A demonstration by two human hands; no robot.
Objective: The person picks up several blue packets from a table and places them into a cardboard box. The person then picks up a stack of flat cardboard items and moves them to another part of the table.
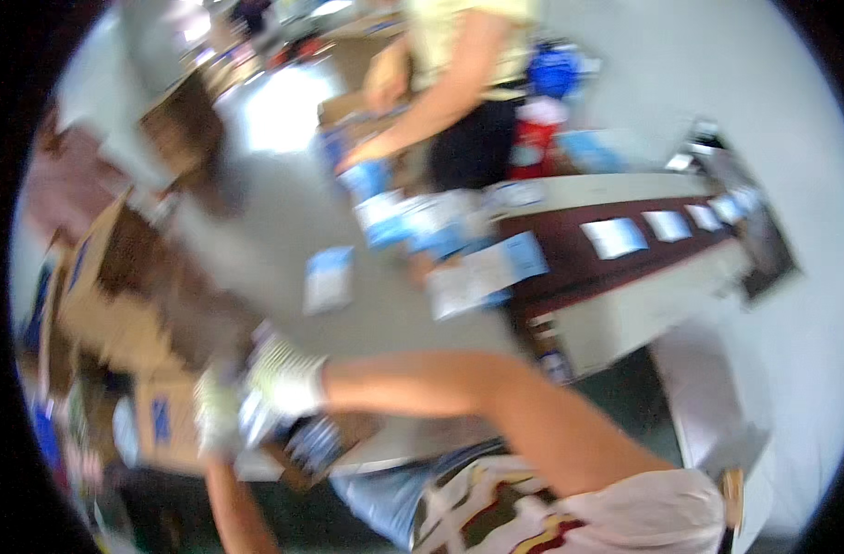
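Both my hands wear pale knit gloves, and motion smears their fingers. My left hand is at the lower left, beside a brown carton. Reaching across from the right, my right hand is close to it. A white-and-blue packet shows between the two gloves; whether either hand grips it is too blurred to tell. Just below, an open cardboard box contains several blue-and-white packets, close in front of my body.
Cartons stack up at the left. One packet lies on the grey table; more packets pile by a dark red conveyor belt carrying spaced packets. Across the table, a co-worker in a yellow top handles packets at a box.
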